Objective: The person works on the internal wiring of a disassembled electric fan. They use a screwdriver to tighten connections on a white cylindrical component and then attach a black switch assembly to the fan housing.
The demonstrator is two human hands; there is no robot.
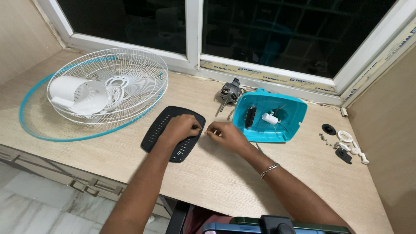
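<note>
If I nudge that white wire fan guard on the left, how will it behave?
The white wire guard is thin open mesh, so it is probably light and a bit springy. It lies dish-like on the counter, so it may rock. The white cylinder resting in it could roll or shift.

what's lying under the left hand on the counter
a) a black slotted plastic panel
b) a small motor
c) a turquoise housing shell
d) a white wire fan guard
a: the left hand rests on the black slotted panel, while the turquoise housing shell sits off beside the right hand.
</note>
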